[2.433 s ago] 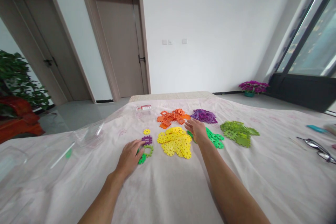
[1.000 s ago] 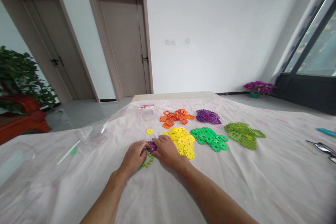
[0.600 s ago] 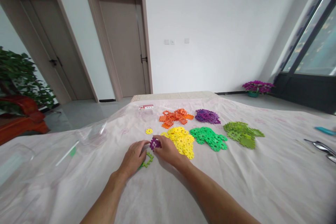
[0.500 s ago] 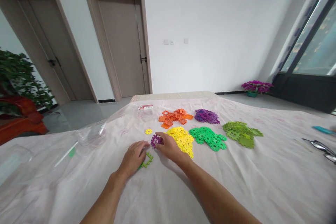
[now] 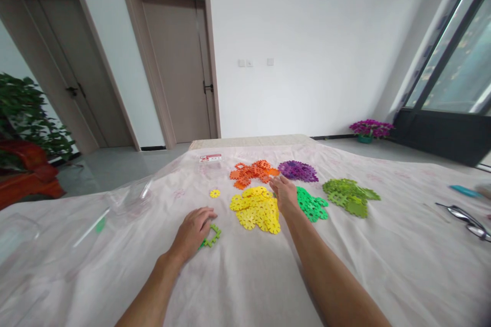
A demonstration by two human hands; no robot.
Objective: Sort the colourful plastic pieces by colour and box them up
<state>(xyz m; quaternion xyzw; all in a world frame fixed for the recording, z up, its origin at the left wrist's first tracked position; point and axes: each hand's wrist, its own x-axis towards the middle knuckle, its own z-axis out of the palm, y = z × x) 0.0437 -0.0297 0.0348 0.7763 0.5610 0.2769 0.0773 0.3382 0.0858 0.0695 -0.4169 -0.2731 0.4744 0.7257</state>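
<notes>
My left hand (image 5: 193, 231) lies palm down on the pale cloth (image 5: 245, 276), fingers loosely bent, its fingertips resting on a light green interlocking piece (image 5: 210, 238). My right hand (image 5: 286, 193) is stretched forward, fingers flat, between the yellow pile (image 5: 256, 208) and the bright green pile (image 5: 312, 204). Its fingertips point at the gap between the orange pile (image 5: 251, 172) and the purple pile (image 5: 297, 170). I see no piece in it. A single yellow piece (image 5: 215, 193) lies apart to the left.
A light green pile (image 5: 350, 195) lies further right. Glasses (image 5: 466, 220) and a teal object (image 5: 463, 191) lie at the right edge. A clear plastic container (image 5: 130, 195) and a small red-and-white box (image 5: 210, 157) sit to the left and beyond.
My right hand picked a purple piece from beside my left hand and carried it right and forward to the piles; the piece no longer shows in it. My left hand stayed put.
</notes>
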